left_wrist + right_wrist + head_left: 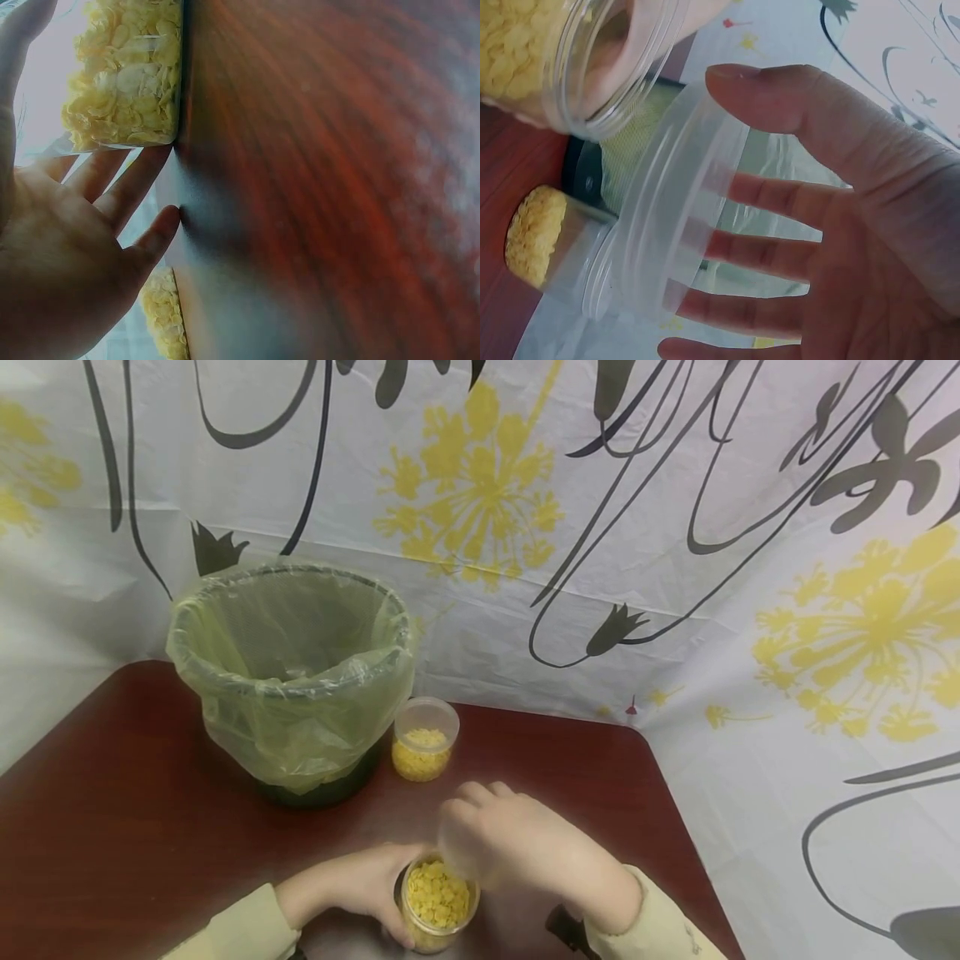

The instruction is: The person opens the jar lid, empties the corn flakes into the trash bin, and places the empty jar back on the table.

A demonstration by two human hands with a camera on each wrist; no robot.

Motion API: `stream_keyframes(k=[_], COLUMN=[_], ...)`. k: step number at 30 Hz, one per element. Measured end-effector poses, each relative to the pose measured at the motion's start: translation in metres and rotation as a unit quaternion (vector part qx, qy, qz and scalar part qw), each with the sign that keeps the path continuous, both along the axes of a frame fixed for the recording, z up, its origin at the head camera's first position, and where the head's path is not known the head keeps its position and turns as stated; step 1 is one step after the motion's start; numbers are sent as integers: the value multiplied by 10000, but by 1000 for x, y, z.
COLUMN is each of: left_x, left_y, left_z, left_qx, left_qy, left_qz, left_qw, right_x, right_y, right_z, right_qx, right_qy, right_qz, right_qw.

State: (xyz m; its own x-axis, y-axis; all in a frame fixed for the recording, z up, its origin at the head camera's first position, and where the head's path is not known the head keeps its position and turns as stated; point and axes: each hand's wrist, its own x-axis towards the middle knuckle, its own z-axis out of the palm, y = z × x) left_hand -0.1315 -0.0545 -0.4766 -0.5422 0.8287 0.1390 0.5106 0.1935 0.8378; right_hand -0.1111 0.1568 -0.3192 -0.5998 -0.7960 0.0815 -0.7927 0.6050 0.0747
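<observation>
My left hand [367, 881] holds a clear plastic jar [427, 939] near the table's front edge. Yellow flakes [438, 893] fill it almost to its open mouth. In the left wrist view the jar [127, 82] stands upright, with the fingers reaching behind it and the thumb on the near side. Beside the jar's mouth, my right hand [517, 847] pinches a translucent lid [671, 195] between thumb and fingertips. The lid is tilted and off the jar in the right wrist view; in the head view the hand mostly hides it.
A second open jar [425, 747], partly filled with yellow flakes, stands farther back on the dark red table [135, 827]. To its left is a bin lined with a yellow-green bag [300, 727]. A floral-patterned sheet [660, 693] hangs behind the table.
</observation>
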Motion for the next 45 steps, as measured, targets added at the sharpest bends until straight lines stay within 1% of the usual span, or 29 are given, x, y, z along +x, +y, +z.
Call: stream_keyframes(k=[2,6,11,15,19,22,26,34,40,45], left_x=[1,2,3,3,3,4,4,3,2,3], left_y=[0,0,0,0,0,0,-1,-1,-2,-2], left_z=[-1,-3,-4,-4,-3,-2,-1,0,0,0], left_qx=[34,236,333,330,250,207,194,228,202,144], left_qy=[97,-7,-52,-130,6,8,-69,-86,-86,-33], left_qz=[30,-49,-79,-72,3,36,64,63,84,131], left_qw=[9999,9997,9994,9993,9997,9998,9998,9997,9997,9998], right_x=[-3,-9,-14,-18,-22,-24,-28,-35,-38,-40], right_y=[4,12,21,28,35,39,46,56,59,62], right_z=[0,0,1,1,-1,-4,-9,-23,-38,-51], right_qx=[-79,-164,-260,-334,-376,-479,-606,-655,-675,-733], right_qy=[-145,-289,-435,-623,-753,-849,-956,-1145,-1309,-1361], right_qz=[-114,-342,-613,-841,-1049,-1216,-1448,-1914,-2251,-2381], right_qw=[9998,9989,9968,9939,9909,9878,9830,9726,9631,9588])
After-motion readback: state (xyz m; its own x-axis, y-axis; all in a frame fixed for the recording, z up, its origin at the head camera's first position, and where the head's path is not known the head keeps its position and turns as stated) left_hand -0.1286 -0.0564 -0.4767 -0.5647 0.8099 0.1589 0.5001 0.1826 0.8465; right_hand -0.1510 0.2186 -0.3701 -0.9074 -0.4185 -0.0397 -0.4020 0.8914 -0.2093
